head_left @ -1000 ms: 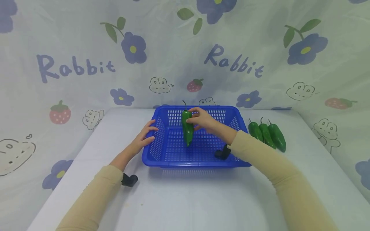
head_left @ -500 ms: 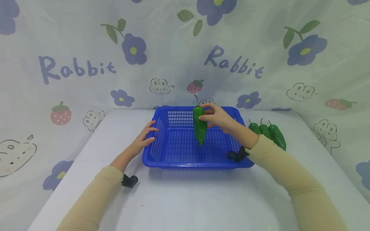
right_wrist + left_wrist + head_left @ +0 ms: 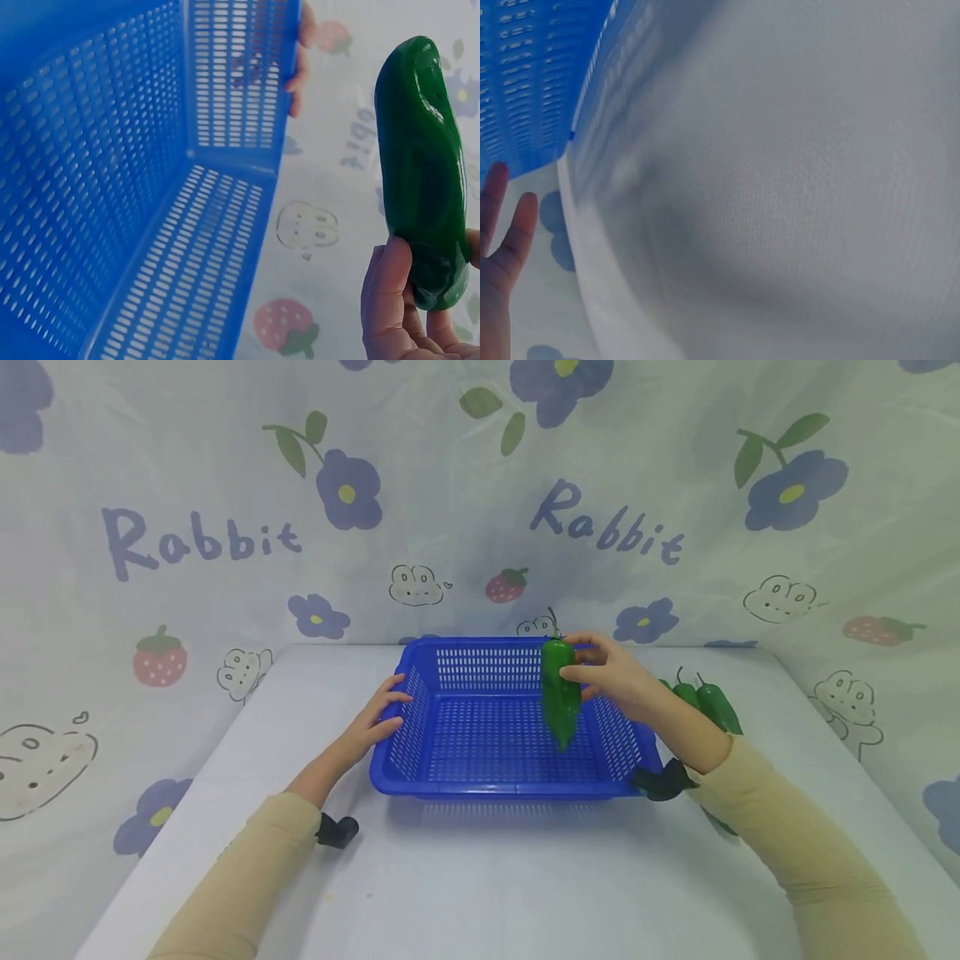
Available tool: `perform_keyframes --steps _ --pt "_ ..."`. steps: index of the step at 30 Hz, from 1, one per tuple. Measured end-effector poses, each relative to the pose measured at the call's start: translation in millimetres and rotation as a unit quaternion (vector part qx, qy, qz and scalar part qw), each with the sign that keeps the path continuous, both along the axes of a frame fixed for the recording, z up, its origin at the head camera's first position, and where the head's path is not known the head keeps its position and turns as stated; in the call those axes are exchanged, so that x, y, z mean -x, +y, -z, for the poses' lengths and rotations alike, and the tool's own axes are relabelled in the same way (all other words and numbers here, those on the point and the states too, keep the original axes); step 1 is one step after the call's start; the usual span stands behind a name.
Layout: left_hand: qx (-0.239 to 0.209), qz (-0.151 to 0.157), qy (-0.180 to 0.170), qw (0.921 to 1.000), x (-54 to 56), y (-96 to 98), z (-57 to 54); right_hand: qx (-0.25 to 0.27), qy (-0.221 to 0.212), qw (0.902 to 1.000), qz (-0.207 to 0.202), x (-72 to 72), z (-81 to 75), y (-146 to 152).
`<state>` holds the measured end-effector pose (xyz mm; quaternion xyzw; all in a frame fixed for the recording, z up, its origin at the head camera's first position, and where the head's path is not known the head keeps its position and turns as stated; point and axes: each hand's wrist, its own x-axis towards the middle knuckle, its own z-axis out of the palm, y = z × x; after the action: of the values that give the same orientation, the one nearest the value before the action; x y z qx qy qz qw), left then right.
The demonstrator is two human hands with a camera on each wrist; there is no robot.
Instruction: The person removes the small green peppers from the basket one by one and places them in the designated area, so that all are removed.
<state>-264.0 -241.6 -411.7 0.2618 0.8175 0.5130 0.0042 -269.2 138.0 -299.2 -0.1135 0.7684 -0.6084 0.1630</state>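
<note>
A green chili pepper [image 3: 561,693] with a long stem hangs tip down over the right part of a blue plastic basket [image 3: 517,789]. My right hand [image 3: 618,681] pinches it near the stem end between thumb and fingers; the right wrist view shows the glossy pepper [image 3: 424,172] held above the fingers [image 3: 386,292]. On the basket's left rim rests my left hand [image 3: 367,724], its fingers spread and fairly straight. Only part of that hand [image 3: 499,262] appears in the left wrist view, beside the basket wall [image 3: 532,90].
More green peppers [image 3: 717,707] lie on the white table [image 3: 480,877] to the right of the basket, partly hidden by my right arm. Another green piece [image 3: 722,822] shows under the sleeve. Behind the table hangs a printed cloth [image 3: 480,518].
My right hand has carried the pepper rightward, from the basket's middle toward its right side. The right forearm now covers more of the lying peppers. My left hand has stayed on the rim.
</note>
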Motion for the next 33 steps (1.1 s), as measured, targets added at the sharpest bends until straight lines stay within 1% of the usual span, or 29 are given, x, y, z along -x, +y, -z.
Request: perform_keyframes --steps 5,8,13,17,22,24,27,29,33 --pt "0.002 -0.002 -0.001 1.0 0.5 0.1 0.6 0.005 -0.001 0.9999 0.009 -7.8 -1.0 21" --pt "-0.001 -0.002 0.0 1.0 0.5 -0.2 0.6 -0.01 0.002 0.9997 0.023 -14.1 -1.6 33" --pt "-0.006 0.002 0.005 1.0 -0.1 0.3 -0.5 -0.026 0.009 0.9986 0.044 -23.8 3.5 56" --pt "0.002 -0.002 0.003 1.0 -0.4 1.3 -1.6 -0.004 0.021 0.9983 0.054 -31.5 8.6 76" --pt "0.008 -0.009 -0.001 0.9999 0.6 1.8 -2.2 0.068 0.024 0.9958 0.056 -39.8 14.9 97" --pt "0.008 -0.011 0.001 0.9999 0.9 1.5 -2.0 0.084 0.028 0.9945 0.056 -42.5 18.6 105" --pt "0.012 -0.01 0.001 0.9999 0.4 1.5 -2.5 0.081 0.038 0.9941 0.061 -47.1 24.6 118" --pt "0.011 -0.008 0.002 0.9999 0.6 1.2 -1.7 0.065 0.047 0.9943 0.069 -50.4 28.8 127" --pt "0.002 -0.002 0.004 1.0 0.8 0.3 -0.6 0.052 0.051 0.9938 0.084 -56.8 36.3 144"
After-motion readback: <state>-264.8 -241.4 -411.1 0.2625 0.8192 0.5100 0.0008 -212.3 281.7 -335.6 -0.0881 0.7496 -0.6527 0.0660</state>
